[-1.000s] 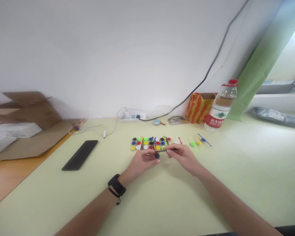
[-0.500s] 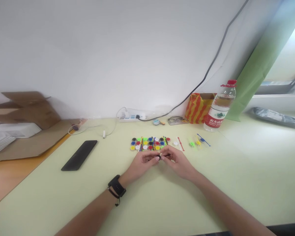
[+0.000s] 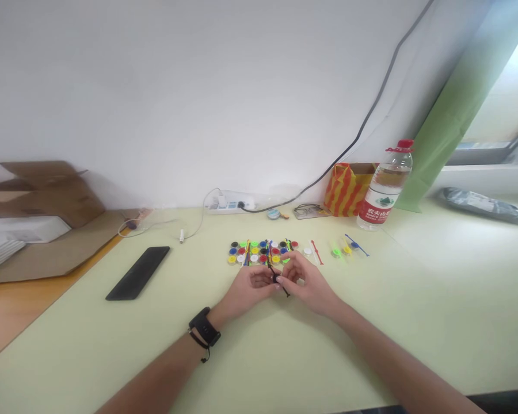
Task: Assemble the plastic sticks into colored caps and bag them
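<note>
Black disc [image 3: 275,278] and stick [image 3: 286,291] sit between both hands [image 3: 247,290], fingers [image 3: 292,256] curled inward.

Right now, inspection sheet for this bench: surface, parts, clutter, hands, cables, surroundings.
Surface: pale green tabletop.
Parts: black disc, black stick across it; coloured discs in rows beyond, coloured sticks across them.
Clutter: flat black slab, red-capped water bottle, striped bag.
Hands: left hand holds black disc; right hand beside it, grip unclear.
Cables: dark cable to power strip; white connector on tabletop.
Surroundings: cardboard box left, wall behind.
</note>
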`<state>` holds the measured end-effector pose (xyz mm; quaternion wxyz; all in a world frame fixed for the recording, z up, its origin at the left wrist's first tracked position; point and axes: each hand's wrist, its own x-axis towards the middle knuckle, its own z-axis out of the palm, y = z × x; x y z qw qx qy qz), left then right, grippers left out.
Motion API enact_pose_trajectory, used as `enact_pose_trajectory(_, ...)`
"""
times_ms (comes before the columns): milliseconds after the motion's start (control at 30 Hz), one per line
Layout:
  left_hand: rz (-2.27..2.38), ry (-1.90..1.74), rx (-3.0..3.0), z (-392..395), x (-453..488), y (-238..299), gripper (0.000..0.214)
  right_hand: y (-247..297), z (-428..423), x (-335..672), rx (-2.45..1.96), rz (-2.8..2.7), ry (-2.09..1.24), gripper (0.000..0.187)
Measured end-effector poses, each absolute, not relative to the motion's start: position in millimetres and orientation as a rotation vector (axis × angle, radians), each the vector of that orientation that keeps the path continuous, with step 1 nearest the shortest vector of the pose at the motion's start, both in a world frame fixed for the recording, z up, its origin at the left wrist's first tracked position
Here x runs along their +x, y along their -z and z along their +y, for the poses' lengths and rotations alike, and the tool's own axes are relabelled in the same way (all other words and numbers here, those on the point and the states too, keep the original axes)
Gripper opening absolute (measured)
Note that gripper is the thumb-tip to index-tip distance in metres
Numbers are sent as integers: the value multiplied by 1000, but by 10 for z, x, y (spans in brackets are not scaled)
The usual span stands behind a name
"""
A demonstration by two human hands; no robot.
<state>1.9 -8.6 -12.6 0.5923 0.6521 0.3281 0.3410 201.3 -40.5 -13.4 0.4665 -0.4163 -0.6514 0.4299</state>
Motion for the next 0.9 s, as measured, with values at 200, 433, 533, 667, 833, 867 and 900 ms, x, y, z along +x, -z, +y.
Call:
enact_pose_trajectory(200,749,-840,1538,-122,23,40,33,135,-428,1994,-1021,-1584,-1214,40)
enact_pose_trajectory(433,716,-821,1566,-144,-7,51,32,88,-448,2058,-1001,-1631,-1384,48)
enact_pose_trajectory(533,724,-812,1555,-141,-19,60,33,103,-448,2062,-1005,-1717,-1262,41)
enact_pose_trajectory(667,739,-811,1533,-155,-18,36,34,122,-434,2071,-1037,-1834,-1087,35)
enact_pose_trajectory(833,688,-805,1542,-182,10,16,33,114,-393,2143,-1014,-1844,-1009,33)
enact_pose_trajectory(867,676,-810,1526,-176,15,19,32,104,-386,2159,-1010,-1826,-1016,32)
enact_pose_trajectory(900,664,-815,1498,-165,18,23,31,91,-381,2172,-1011,-1803,-1023,31)
